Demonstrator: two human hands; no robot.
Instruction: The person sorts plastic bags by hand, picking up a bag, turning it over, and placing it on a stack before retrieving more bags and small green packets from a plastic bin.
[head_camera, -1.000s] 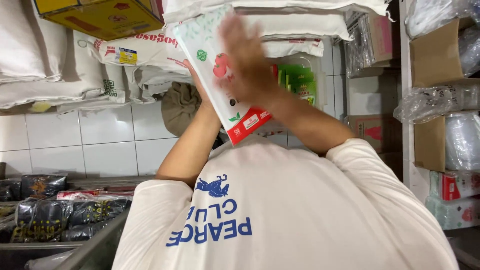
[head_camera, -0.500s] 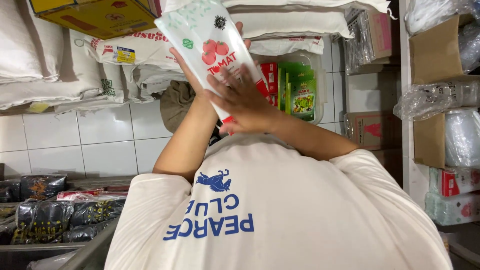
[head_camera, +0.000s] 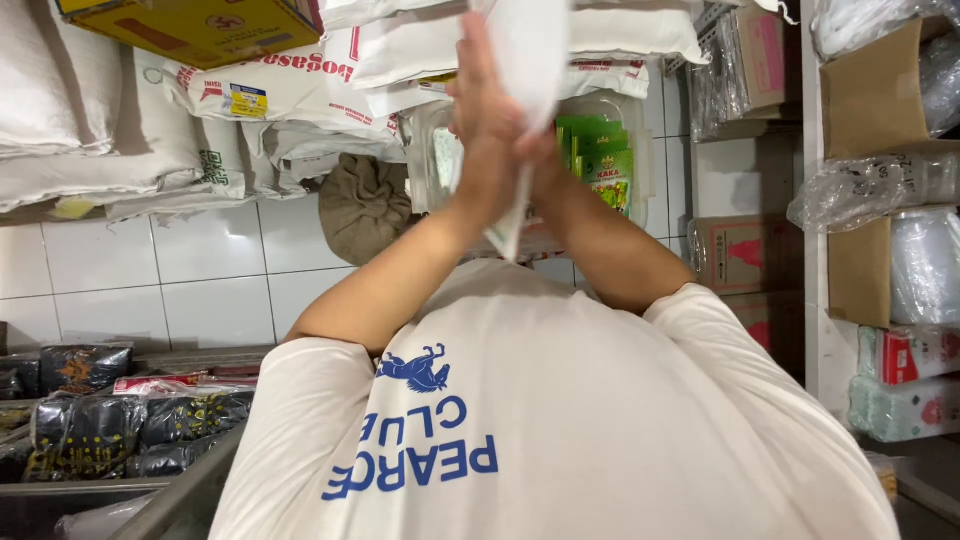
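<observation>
Both hands are up in front of the chest, pressed flat on a thin white bag. The left hand lies on one side and the right hand seems to hold the other, though the bag hides most of it. The bag stands on edge, squeezed flat between them, in front of the stacked white sacks and the green packets.

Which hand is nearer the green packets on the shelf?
Right. The right hand sits just beside the green packets in view; the left hand presses the white packet from its other side, farther off.
</observation>
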